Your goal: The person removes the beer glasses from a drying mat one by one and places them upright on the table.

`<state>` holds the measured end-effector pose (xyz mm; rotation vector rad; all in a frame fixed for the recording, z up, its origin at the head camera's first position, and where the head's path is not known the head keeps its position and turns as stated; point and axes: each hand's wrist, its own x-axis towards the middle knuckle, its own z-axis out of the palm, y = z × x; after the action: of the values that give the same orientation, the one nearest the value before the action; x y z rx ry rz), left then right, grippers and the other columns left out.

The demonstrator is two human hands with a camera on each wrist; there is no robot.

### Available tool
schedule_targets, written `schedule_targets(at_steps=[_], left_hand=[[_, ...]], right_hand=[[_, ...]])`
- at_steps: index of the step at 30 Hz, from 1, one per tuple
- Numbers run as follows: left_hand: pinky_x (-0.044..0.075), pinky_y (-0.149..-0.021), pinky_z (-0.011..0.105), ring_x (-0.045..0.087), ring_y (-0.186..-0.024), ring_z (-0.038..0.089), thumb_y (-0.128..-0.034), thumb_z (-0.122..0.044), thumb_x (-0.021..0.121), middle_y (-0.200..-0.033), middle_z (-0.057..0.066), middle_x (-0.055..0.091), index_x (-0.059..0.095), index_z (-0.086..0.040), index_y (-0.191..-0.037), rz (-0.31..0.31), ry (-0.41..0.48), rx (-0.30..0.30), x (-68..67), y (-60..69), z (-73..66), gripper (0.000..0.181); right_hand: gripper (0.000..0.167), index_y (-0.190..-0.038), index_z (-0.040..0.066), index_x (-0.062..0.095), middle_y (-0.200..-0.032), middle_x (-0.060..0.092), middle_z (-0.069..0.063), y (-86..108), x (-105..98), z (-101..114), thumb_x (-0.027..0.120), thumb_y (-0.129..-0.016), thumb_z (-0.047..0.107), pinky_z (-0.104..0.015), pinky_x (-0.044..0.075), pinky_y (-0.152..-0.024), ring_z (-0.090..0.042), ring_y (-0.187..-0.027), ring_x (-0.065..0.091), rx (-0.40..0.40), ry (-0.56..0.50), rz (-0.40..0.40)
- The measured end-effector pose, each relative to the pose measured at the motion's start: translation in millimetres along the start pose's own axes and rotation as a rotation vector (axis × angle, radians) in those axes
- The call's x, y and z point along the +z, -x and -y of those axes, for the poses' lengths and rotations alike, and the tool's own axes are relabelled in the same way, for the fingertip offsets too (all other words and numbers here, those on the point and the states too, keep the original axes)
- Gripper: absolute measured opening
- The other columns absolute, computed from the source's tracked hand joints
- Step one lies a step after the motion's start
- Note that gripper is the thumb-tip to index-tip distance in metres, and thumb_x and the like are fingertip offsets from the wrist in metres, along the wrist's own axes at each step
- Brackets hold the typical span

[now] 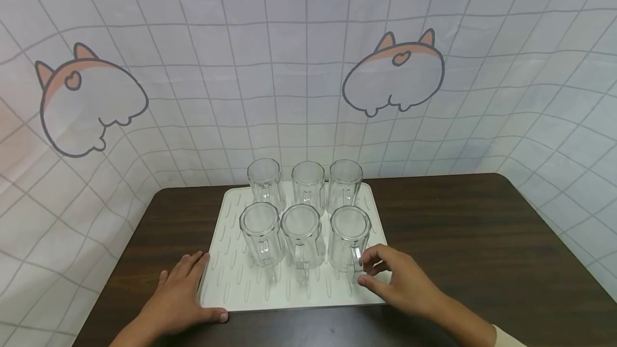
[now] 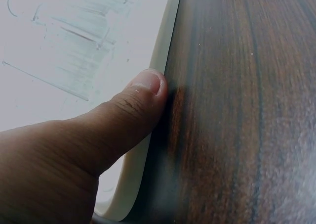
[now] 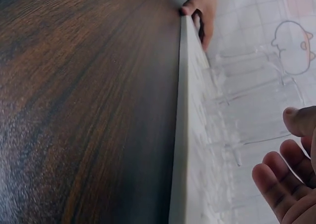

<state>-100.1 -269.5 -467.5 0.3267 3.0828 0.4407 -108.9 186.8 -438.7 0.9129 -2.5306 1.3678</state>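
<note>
Glass mugs (image 1: 302,237) on a white tray (image 1: 228,285)
Thumbs apart from fingers, left hand (image 1: 174,296) touches its corner, right hand (image 1: 404,281) is at the front-right mug (image 1: 343,242), contact unclear; others stand left and behind.

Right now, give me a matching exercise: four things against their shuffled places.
1. Person's left hand
2. Person's right hand
3. White rectangular ridged tray
4. Brown wood-grain table

A. Beside the handle of the front-right clear glass mug
B. Directly supporting the tray
C. Around the tray's near left corner
D. Directly supporting six clear glass mugs

Pairs: 1C, 2A, 3D, 4B
</note>
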Motion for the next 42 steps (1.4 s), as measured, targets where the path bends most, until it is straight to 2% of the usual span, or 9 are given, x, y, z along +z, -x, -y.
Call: schedule_targets(at_steps=[10, 14, 18, 21, 25, 30, 37, 42], left_hand=[[0.022, -0.099, 0.084, 0.034, -0.140, 0.053, -0.0525, -0.088, 0.076, -0.151, 0.028, 0.043, 0.041, 0.005, -0.151, 0.020, -0.006, -0.011, 0.4, -1.3, 0.1, 0.140], [0.022, -0.099, 0.084, 0.033, -0.140, 0.054, -0.0525, -0.089, 0.076, -0.151, 0.028, 0.043, 0.040, 0.005, -0.152, 0.025, -0.009, -0.013, 0.1, -1.7, 0.1, 0.141], [0.022, -0.099, 0.084, 0.033, -0.140, 0.054, -0.0524, -0.089, 0.076, -0.151, 0.028, 0.043, 0.040, 0.004, -0.152, 0.031, -0.007, -0.015, 0.2, -1.7, 0.3, 0.141], [0.023, -0.098, 0.084, 0.033, -0.140, 0.054, -0.0523, -0.089, 0.076, -0.151, 0.028, 0.043, 0.040, 0.004, -0.152, 0.032, -0.007, -0.014, 0.3, -1.8, 0.3, 0.141], [0.023, -0.098, 0.084, 0.033, -0.140, 0.054, -0.0528, -0.088, 0.076, -0.150, 0.028, 0.043, 0.041, 0.004, -0.152, 0.030, -0.004, -0.011, 0.2, -1.7, 0.1, 0.140], [0.023, -0.099, 0.083, 0.033, -0.140, 0.054, -0.0536, -0.087, 0.077, -0.151, 0.028, 0.043, 0.040, 0.004, -0.152, 0.024, 0.000, -0.010, -0.2, -1.2, -0.3, 0.139], [0.024, -0.100, 0.082, 0.033, -0.140, 0.054, -0.0544, -0.087, 0.077, -0.150, 0.028, 0.044, 0.042, 0.005, -0.151, 0.010, -0.007, -0.001, -0.9, 0.0, -1.0, 0.138], [0.024, -0.099, 0.083, 0.032, -0.140, 0.055, -0.0548, -0.087, 0.077, -0.151, 0.029, 0.043, 0.042, 0.007, -0.150, 0.029, -0.011, -0.005, -2.4, -0.3, -2.2, 0.138]], right_hand=[[0.026, -0.101, 0.019, 0.062, -0.097, 0.069, 0.008, -3.5, 8.6, -3.8, 0.081, -0.089, 0.007, -0.033, 0.059, -0.072, -0.008, -0.083, 0.070, -0.015, 0.003, -0.007], [0.024, -0.099, 0.018, 0.062, -0.094, 0.070, 0.007, -5.0, 10.3, -4.8, 0.079, -0.089, 0.005, -0.031, 0.059, -0.073, -0.008, -0.084, 0.070, -0.017, -0.008, -0.015], [0.023, -0.099, 0.017, 0.061, -0.092, 0.070, 0.002, -5.2, 10.1, -4.6, 0.078, -0.090, 0.004, -0.029, 0.059, -0.076, -0.008, -0.083, 0.069, -0.047, -0.019, -0.020], [0.024, -0.099, 0.015, 0.061, -0.092, 0.070, 0.003, -4.9, 9.4, -3.9, 0.078, -0.089, 0.001, -0.028, 0.058, -0.077, -0.008, -0.083, 0.068, -0.072, -0.024, -0.038], [0.028, -0.099, 0.014, 0.062, -0.093, 0.068, 0.007, -5.1, 7.3, -3.2, 0.078, -0.086, -0.005, -0.027, 0.058, -0.076, -0.008, -0.083, 0.068, -0.093, -0.034, -0.060], [0.031, -0.101, 0.013, 0.062, -0.094, 0.068, 0.005, -4.7, 1.5, -1.7, 0.078, -0.085, -0.009, -0.027, 0.058, -0.076, -0.009, -0.083, 0.068, -0.122, -0.037, -0.071], [0.032, -0.102, 0.013, 0.061, -0.093, 0.068, 0.005, -3.7, -9.3, 1.2, 0.078, -0.085, -0.008, -0.024, 0.057, -0.075, -0.008, -0.080, 0.068, -0.155, 0.017, -0.084], [0.032, -0.102, 0.014, 0.062, -0.093, 0.068, 0.008, -2.8, -15.8, 3.8, 0.078, -0.085, -0.008, -0.021, 0.056, -0.073, -0.008, -0.080, 0.068, -0.147, 0.055, -0.108]])
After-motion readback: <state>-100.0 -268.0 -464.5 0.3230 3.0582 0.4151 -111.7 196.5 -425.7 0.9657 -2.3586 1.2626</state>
